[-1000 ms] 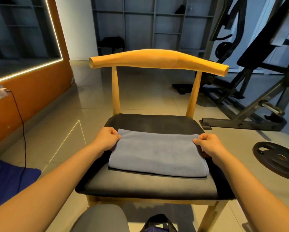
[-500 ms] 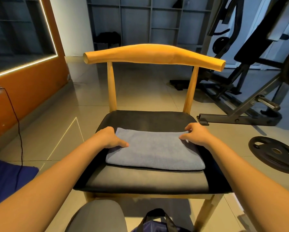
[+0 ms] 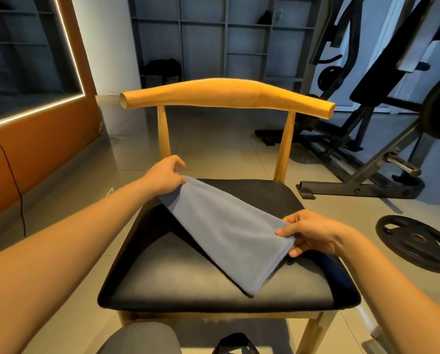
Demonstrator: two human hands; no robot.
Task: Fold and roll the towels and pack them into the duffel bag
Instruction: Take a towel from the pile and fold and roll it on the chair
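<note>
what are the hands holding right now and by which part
Both hold the folded grey towel: the left hand grips its far end, the right hand pinches the edge of its near end, thumb on top.

No readable text, labels, brands, numbers or signs in view, round black metal weight plate point(image 3: 418, 242) at lower right, surface markings too indistinct to read.

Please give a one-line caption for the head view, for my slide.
Left hand and right hand hold a folded grey towel by its ends, over the black seat of a wooden chair.
</note>
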